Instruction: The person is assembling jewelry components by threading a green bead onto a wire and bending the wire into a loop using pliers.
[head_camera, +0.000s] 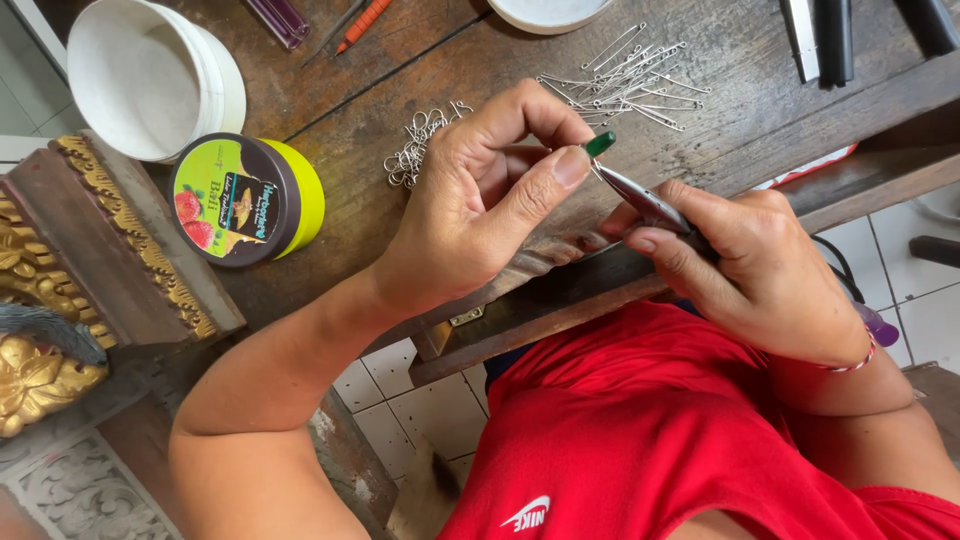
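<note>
Bead (600, 143) first: small, green, pinched at the tip of my left hand (490, 190) between thumb and forefinger, held just above the near edge of the desk (400, 90). My left fingers (560, 170) are closed narrow on it, thumb pad pressed up under it. My right hand (750, 265) grips a pair of pliers (640, 200) — the slim metal nose points up and to the left and meets the bead, touching or nearly so; I cannot tell whether a wire runs between them. The right fingers are wrapped tight round the pliers' body, and a purple handle end (880, 328) pokes out past my wrist, just beside a thin red-and-white bracelet (858, 362).

Behind my left hand lies a small heap of silver wire hooks (415, 145), and farther back, to the right, a loose scatter of straight metal pins (630, 80). To the left sits a round tub with a yellow-green side and a dark printed lid (245, 200), and beyond it an open white tub (150, 75). A carved, gilded wooden piece (90, 250) stands at the far left — well apart from both hands. My red shirt (640, 430) fills the lower frame.
</note>
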